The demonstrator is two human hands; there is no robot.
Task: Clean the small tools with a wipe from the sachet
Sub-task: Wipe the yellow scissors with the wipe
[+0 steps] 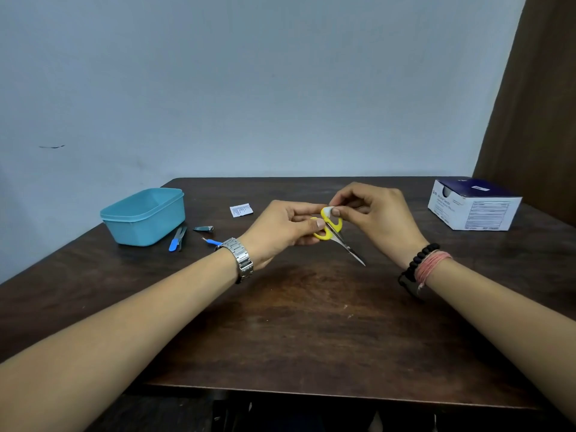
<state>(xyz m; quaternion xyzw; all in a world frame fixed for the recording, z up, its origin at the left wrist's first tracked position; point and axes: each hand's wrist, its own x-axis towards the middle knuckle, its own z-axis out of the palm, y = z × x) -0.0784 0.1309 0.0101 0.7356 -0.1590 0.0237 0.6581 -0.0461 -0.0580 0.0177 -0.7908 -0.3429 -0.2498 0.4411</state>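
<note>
My left hand [282, 230] holds small scissors [338, 233] by their yellow handles above the middle of the table, blades pointing toward me and to the right. My right hand [374, 218] pinches a small white wipe [331, 210] against the upper yellow handle loop. A torn white sachet [241, 210] lies flat on the table behind my left hand. Left of it rest a nail clipper [203, 228], a blue-handled file and a dark tool side by side [177, 239], and a small blue-handled pick [212, 242] partly hidden by my left wrist.
A light blue plastic tub [144, 216] stands at the left of the dark wooden table [311, 322]. A blue and white box of wipes [475, 204] sits at the far right. A brown curtain [536, 104] hangs at the right.
</note>
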